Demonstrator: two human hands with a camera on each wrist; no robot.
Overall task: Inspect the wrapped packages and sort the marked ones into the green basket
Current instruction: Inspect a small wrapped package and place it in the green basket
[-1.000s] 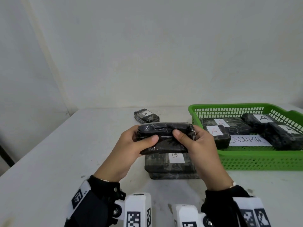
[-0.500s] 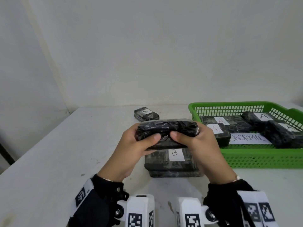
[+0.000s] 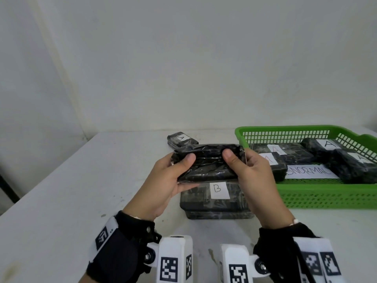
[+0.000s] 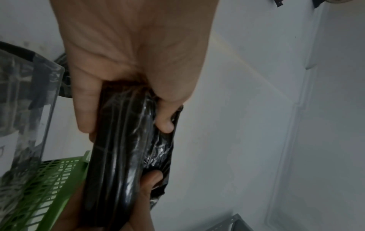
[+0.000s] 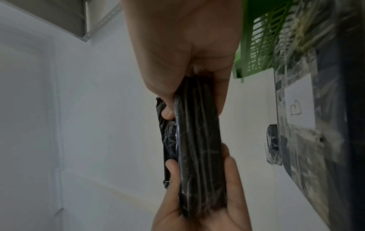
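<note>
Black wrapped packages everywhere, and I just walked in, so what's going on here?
A person holds one black wrapped package up in both hands, left hand and right hand, over a stack topped by a package labelled B. No label shows on the held one. The green basket to the right holds four packages labelled A and an "ABNORMAL" paper sign. Another A package sits farther back on the table.

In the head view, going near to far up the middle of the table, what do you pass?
Stack with the B label → held package, gripped by left hand and right hand → small A package → wall.
</note>
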